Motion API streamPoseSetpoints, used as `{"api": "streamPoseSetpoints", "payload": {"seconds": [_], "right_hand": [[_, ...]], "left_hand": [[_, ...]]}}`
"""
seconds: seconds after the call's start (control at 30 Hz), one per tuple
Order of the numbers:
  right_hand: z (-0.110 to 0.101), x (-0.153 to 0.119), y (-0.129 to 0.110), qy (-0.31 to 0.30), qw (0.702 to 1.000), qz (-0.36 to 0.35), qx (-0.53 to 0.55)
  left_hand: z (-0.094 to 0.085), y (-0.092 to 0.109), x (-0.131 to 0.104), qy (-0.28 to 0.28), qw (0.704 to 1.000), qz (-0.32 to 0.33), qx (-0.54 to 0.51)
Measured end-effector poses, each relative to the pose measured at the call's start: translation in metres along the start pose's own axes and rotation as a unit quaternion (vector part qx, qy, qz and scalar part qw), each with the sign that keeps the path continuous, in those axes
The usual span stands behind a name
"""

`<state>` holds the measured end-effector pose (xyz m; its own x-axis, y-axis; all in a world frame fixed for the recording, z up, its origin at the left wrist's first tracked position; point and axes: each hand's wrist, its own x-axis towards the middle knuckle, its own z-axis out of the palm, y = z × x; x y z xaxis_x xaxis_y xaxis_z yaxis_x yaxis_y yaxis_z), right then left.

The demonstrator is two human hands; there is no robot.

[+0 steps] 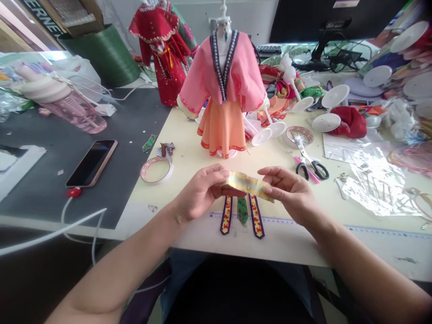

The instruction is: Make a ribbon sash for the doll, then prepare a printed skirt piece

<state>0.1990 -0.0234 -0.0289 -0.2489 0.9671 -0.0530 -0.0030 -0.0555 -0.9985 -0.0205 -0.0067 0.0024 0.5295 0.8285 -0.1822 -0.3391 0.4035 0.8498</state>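
One tape roll (144, 170) lies beyond and left of the left hand (201, 190), which pinches the gold band (249, 185) at its left end. Three strips (242, 210) show below it, between the hands. The right hand (293, 193) grips its right end; scissors (305, 156) lie beyond.

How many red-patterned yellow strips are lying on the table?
2: one patterned strip left of the green strip, the other patterned strip right of it. More may be hidden.
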Motion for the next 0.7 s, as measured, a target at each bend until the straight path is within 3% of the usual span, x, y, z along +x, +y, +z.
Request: {"api": "streamPoseSetpoints", "payload": {"seconds": [0.1, 0.2, 0.37, 0.53, 0.7], "right_hand": [[-0.002, 0.003, 0.000, 0.057, 0.998, 0.003, -0.020], [-0.004, 0.006, 0.000, 0.081, 0.996, 0.007, -0.039], [-0.003, 0.006, 0.007, 0.097, 0.981, -0.001, -0.166], [0.000, 0.002, 0.012, 0.121, 0.922, -0.041, -0.365], [0.001, 0.003, 0.011, 0.117, 0.890, -0.054, -0.438]], "left_hand": [[-0.004, -0.003, -0.002, 0.054, 0.993, 0.013, 0.106], [-0.010, -0.008, -0.003, 0.118, 0.959, 0.039, 0.256], [-0.018, -0.016, -0.003, 0.182, 0.857, 0.055, 0.478], [-0.021, -0.021, -0.003, 0.203, 0.743, 0.075, 0.634], [-0.023, -0.024, -0.001, 0.196, 0.693, 0.090, 0.688]]}}
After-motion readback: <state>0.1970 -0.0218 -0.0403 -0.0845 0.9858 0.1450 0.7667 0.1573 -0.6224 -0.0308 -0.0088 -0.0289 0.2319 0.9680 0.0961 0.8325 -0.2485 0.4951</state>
